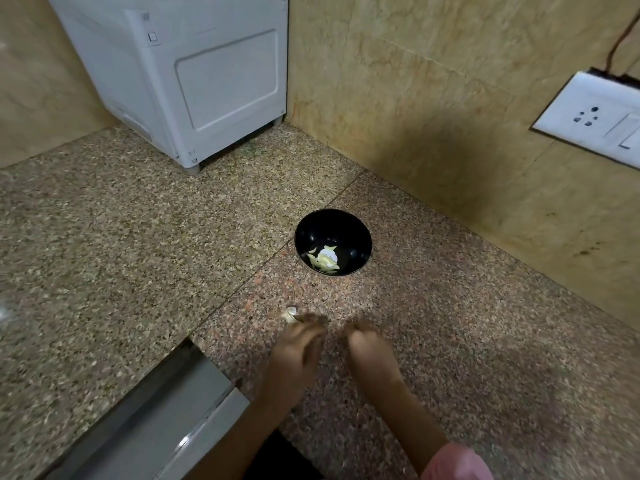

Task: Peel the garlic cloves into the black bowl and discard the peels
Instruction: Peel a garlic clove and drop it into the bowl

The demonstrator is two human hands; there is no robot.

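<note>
Hands low over the counter (467, 341), near the black bowl (360, 233) holding peeled cloves (325, 260), for short drops; my left hand (294, 353) pinched an unpeeled clove (290, 313), my right hand (367, 345) curled, too blurred to tell its grip.

The black bowl (358, 232) stands upright, open side up, straight ahead of the gap between my left hand (294, 351) and my right hand (369, 348), well apart from both. It is small, round and glossy. At its bottom, on the side nearer my hands, lies a little heap of peeled garlic cloves (322, 262), pale yellow-green; a bright white patch sits on the heap, and I cannot tell whether it is skin or glare. One garlic piece (290, 314), whitish and papery, lies just beyond my left fingertips, on their left side. Blur hides whether I touch it.
</note>
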